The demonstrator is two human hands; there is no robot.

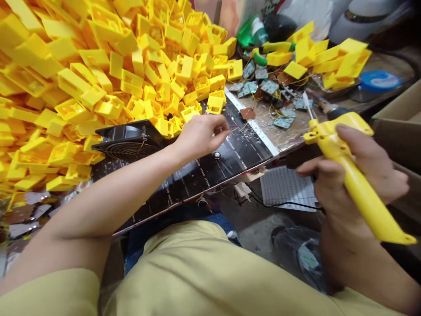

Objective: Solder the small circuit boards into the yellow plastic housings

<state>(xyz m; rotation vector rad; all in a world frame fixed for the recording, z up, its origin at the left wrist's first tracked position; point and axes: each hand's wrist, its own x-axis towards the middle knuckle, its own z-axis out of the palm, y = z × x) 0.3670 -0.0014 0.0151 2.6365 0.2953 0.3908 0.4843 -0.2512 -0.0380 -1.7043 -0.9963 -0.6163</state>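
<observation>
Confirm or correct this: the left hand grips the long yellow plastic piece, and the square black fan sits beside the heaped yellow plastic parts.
Wrong side: the head view shows the right hand gripping the long yellow plastic piece; the rest stands.

Single head-worn view: camera looks forward and steeply down from above wearer's shirt (204, 272), which fills near foreground. Left hand (201, 135) and right hand (340, 210) both at close range. Black worktop (184, 184) at middle distance, near edge slanting across view; pile of yellow casings (130, 83) at far left; cardboard box (399, 136) cut by right border.
</observation>
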